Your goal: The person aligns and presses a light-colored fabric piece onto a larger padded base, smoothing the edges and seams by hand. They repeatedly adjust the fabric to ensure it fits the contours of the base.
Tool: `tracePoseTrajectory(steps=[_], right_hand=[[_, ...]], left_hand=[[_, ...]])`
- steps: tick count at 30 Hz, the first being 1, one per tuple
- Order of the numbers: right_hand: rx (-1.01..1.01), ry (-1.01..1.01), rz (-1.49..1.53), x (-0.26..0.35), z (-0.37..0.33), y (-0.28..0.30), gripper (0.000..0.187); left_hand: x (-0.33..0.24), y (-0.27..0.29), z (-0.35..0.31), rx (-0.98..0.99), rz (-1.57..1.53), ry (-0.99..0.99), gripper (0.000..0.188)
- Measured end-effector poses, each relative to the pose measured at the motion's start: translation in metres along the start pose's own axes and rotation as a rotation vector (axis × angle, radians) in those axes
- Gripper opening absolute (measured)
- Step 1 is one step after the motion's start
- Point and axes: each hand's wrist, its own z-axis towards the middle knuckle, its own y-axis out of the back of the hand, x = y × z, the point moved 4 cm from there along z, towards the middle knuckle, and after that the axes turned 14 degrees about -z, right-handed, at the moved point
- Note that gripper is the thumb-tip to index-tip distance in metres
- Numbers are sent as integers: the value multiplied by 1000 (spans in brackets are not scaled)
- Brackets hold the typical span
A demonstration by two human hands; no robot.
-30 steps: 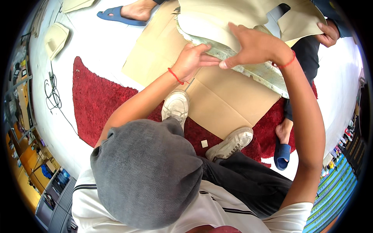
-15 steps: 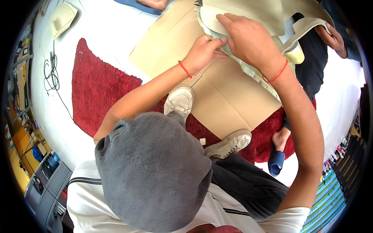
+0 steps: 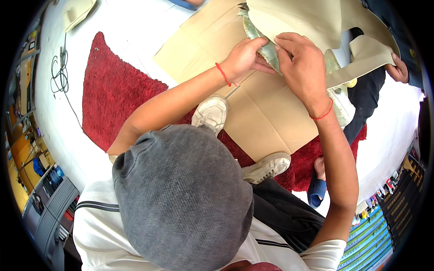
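A large beige leather-like cover [image 3: 300, 20] lies over a panel whose rough, mottled green edge [image 3: 254, 34] shows beneath it, at the top. My left hand [image 3: 247, 58] is closed on that green edge, thumb on top and fingers underneath. Just to its right, my right hand [image 3: 302, 65] pinches the border of the beige cover between thumb and fingers. Its palm side is hidden. At the far right, another person's hand [image 3: 398, 68] holds a loose flap of the cover [image 3: 373, 56]. The panel's lower part shows pale and rough beside that person's dark trouser leg.
Flattened cardboard [image 3: 266, 115] lies under the work, over a dark red rug [image 3: 117, 86]. My light shoes [image 3: 210, 112] stand at its near edge. A black cable [image 3: 61, 70] coils on the white floor at left, below a beige moulded piece [image 3: 77, 13]. The other person's blue slipper [image 3: 317, 192] is at right.
My right hand has moved lower and gone from reaching over the cover to pinching its border. More green edge shows. My left hand has shifted right. The other person's flap has dropped a little.
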Motion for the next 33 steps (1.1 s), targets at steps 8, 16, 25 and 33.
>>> tracePoseTrajectory(steps=[8,16,25,33], right_hand=[[17,51,-45,10,-7,-6,9],[31,131,-346,8,-41,31,12],[27,261,-362,-6,-72,27,22],[-34,255,-391,-15,-82,17,24]], left_hand=[[-7,1,-5,65,-123,13,61],[-1,6,-5,29,-163,-5,78],[20,-6,-11,29,-30,-68,30],[17,-4,-7,-3,-27,-71,36]])
